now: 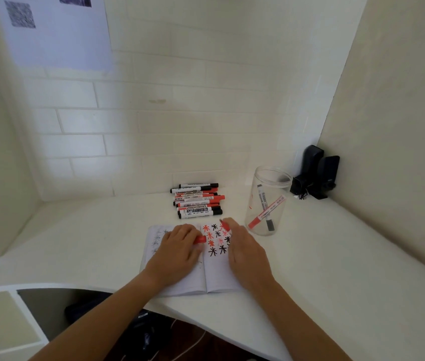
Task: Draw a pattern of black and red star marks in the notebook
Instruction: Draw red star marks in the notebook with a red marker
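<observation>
Clearly, the open white paper notebook point(214, 277) lies on the white desk point(336, 256), red and black stars filling the upper part of its right page. The left hand point(180, 252) pins the left page, fingers curled on a red marker cap point(200, 239). The right hand point(242, 250) seems to pinch the red marker point(224, 225), though blur hides the grip. Best to keep the page flat and continue the alternating colours.

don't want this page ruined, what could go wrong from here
The right hand rests on the star marks; ink that is not dry may smear. The left hand holds a red cap, so an open marker tip may stray. The jar beside the notebook could get knocked.
</observation>
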Demonstrator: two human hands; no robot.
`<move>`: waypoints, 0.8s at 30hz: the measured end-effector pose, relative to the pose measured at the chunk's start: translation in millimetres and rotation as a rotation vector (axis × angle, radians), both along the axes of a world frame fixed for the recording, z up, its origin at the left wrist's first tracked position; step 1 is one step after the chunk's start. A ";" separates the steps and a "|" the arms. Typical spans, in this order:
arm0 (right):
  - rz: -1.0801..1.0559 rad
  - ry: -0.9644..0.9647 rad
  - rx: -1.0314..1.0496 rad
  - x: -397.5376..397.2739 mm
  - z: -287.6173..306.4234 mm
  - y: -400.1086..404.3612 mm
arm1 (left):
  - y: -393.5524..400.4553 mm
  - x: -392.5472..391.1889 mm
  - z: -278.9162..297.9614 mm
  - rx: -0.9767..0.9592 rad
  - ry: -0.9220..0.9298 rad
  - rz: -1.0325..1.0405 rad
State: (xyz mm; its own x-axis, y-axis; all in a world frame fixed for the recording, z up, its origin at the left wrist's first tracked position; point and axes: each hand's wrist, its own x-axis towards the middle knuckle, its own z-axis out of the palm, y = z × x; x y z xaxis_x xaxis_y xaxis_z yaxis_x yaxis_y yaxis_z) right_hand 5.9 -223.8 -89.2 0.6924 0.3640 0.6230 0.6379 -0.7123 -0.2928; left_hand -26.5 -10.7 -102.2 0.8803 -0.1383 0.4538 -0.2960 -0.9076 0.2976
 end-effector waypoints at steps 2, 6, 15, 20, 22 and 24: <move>0.025 -0.003 0.096 1.5 4.8 -4.6 | -0.3 0.3 -1.0 0.034 0.115 0.004; 0.125 0.250 0.477 0.0 5.6 -7.9 | 1.4 2.7 -1.0 0.113 0.262 0.022; 0.293 0.730 0.808 -11.9 22.1 -8.4 | 1.4 3.1 1.1 0.083 0.301 0.039; 0.164 0.756 0.695 -16.0 16.3 -4.6 | 0.2 3.9 2.3 0.060 0.316 0.043; 0.125 0.745 0.664 -16.0 15.2 -4.9 | 0.2 4.8 2.1 0.048 0.318 0.044; 0.126 0.742 0.642 -16.3 15.5 -6.3 | 0.3 5.2 2.0 0.035 0.321 0.041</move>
